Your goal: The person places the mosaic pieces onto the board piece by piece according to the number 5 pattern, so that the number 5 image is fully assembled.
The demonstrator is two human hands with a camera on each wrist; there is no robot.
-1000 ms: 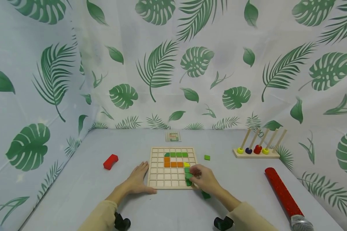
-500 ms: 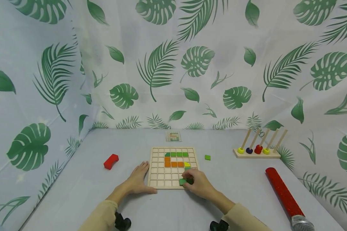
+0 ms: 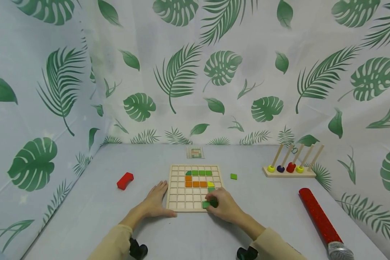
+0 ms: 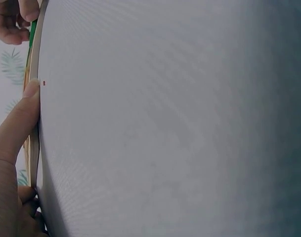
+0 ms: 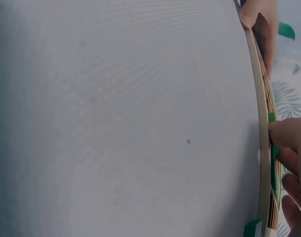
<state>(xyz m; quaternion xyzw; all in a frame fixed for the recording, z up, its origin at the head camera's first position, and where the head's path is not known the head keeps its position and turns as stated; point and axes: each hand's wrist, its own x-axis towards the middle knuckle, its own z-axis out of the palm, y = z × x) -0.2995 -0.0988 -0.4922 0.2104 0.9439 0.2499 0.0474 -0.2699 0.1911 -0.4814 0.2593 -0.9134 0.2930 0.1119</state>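
Observation:
A wooden grid board (image 3: 188,198) lies mid-table with green, orange and yellow tiles in some cells. At its lower right, my right hand (image 3: 225,206) pinches a green tile (image 3: 206,204) between thumb and fingers, close over the bottom row. The right wrist view shows this green tile (image 5: 272,117) right at the fingertips, above the board's edge. My left hand (image 3: 154,202) rests spread at the board's left front corner, thumb along the front edge. Another green piece (image 5: 253,228) lies by the board's edge, hidden from the head view by the right hand.
A loose green tile (image 3: 233,176) lies right of the board and a pattern card (image 3: 195,153) behind it. On the left is a red block (image 3: 125,181). A peg stand with beads (image 3: 289,173) and a red glittery microphone (image 3: 320,216) are on the right.
My right hand has moved left and slightly down, from the right column of green tiles to the cell beside it, with the green tile. The left hand stays put.

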